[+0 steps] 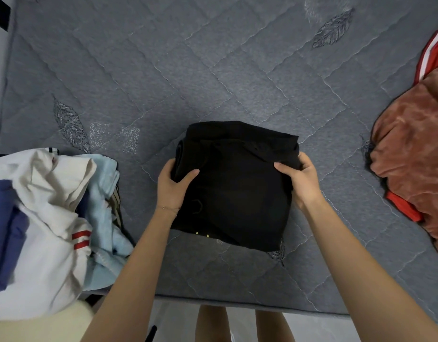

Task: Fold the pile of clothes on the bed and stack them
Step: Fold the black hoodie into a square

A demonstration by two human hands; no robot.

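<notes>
Hands [234,180] gripping folded black garment [234,188] | unfolded pile [47,218] left | rust blanket [410,149] right

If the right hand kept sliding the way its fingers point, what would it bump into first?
The right hand points leftward across the folded black garment it grips. Beyond that cloth, it would probably meet the left hand first.

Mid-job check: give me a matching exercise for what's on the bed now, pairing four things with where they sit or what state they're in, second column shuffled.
Things:
1. folded black garment
2. rust-brown plush garment with red trim
3. unfolded heap of white, navy and light blue clothes
4. grey quilted mattress

Places or states:
A. heaped at the bed's left edge
B. lying loose at the right edge
C. held at both sides by the left hand and right hand
D. lying under all the clothes

Pairs: 1-C, 2-B, 3-A, 4-D
</notes>
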